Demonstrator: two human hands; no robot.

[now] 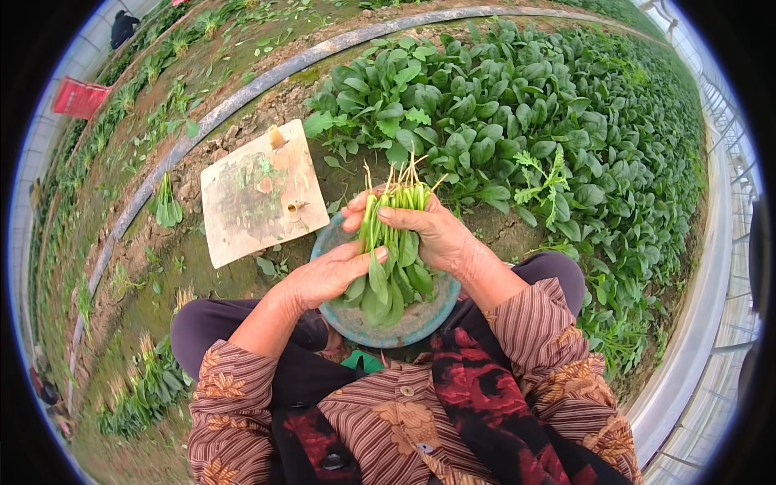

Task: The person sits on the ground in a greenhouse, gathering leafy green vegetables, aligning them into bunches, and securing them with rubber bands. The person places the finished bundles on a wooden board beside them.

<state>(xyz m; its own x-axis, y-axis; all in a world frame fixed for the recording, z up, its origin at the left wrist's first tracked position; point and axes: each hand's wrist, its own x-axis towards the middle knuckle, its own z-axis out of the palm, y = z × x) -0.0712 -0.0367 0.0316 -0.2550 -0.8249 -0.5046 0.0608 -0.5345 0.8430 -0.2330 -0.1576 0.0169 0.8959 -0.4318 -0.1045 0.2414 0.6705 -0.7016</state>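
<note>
A bunch of spinach [397, 248] is upside down in front of me, pale roots up and leaves hanging. My right hand [442, 233] grips its stems just below the roots, thumb across the front. On the other side, my left hand [333, 267] holds the bunch too, with its thumb over the stems and leaves and some fingers hidden behind. Below the bunch, between my legs, is a round blue-green plastic piece [445, 303] with a dirt-covered surface; I cannot tell whether it is a basin or a stool.
A wooden board [233, 194] with two short tubes on it lies to the left. Growing spinach [545, 121] fills the right side. A grey hose [242, 97] curves across the soil. Tied spinach bundles [145, 388] stand at lower left. A person [123, 28] is far off.
</note>
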